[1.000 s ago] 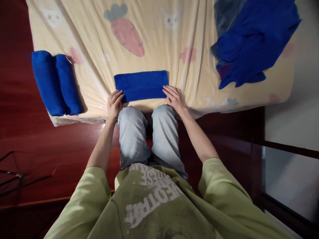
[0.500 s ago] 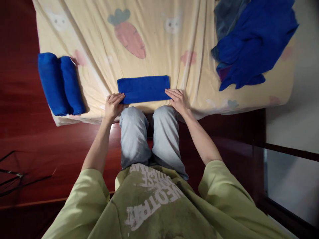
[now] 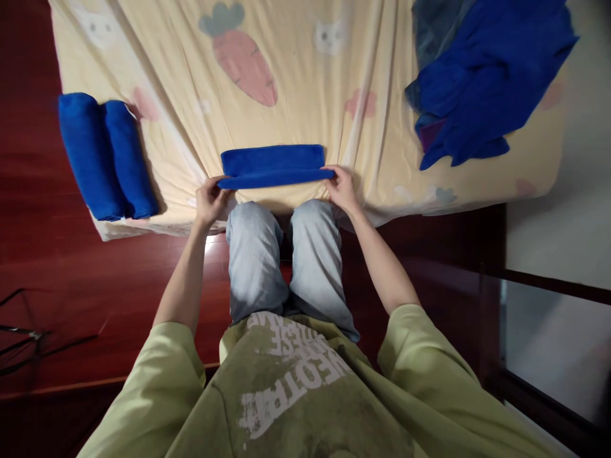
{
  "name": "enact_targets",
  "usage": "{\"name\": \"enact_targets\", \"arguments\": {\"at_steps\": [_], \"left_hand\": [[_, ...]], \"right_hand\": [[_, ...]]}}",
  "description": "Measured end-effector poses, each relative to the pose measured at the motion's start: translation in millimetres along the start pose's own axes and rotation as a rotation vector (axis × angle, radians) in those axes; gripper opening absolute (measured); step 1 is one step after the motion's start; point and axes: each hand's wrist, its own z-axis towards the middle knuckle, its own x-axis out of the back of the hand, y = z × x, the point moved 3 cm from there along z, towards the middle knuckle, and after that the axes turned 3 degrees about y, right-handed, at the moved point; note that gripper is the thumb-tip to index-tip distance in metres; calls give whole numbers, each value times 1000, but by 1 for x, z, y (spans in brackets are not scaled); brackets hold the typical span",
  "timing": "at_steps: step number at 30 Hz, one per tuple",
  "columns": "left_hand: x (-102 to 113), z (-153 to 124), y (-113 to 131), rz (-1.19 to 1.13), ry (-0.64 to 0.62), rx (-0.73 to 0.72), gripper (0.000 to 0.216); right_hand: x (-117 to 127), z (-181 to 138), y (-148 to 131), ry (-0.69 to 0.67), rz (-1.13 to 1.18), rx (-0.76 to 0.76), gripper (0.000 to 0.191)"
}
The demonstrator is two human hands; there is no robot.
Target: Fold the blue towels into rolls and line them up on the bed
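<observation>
A blue towel (image 3: 272,156), folded into a long strip, lies near the bed's front edge, just beyond my knees. Its near edge is lifted and turned partly over the rest. My left hand (image 3: 211,198) pinches the left end of that raised edge. At the opposite end my right hand (image 3: 340,186) pinches the same edge between thumb and fingers. Two rolled blue towels (image 3: 107,159) rest side by side at the bed's left edge.
Loose blue cloths (image 3: 487,83) lie heaped at the right of the bed, with a greyish-blue cloth (image 3: 432,32) beneath. A pale yellow sheet (image 3: 296,83) with carrot and cat prints covers the bed. A thin black metal stand (image 3: 33,335) is on the red floor at left.
Both hands have gone from lying on the flat towel to pinching its near edge, which is now raised and folded away from me. The view has shifted slightly.
</observation>
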Motion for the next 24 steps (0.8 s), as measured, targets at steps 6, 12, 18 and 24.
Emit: {"name": "enact_targets", "arguments": {"at_steps": [6,12,18,24], "left_hand": [[-2,3,-2,-60,102,28,54],[0,7,3,0,142,94,42],[-2,11,5,91,168,120,36],[-5,15,7,154,222,123,36]], "right_hand": [[-8,4,18,60,157,-105,50],[-8,6,10,89,140,-128,60],[-8,8,2,107,74,-121,60],[-8,6,-7,105,11,-110,54]]}}
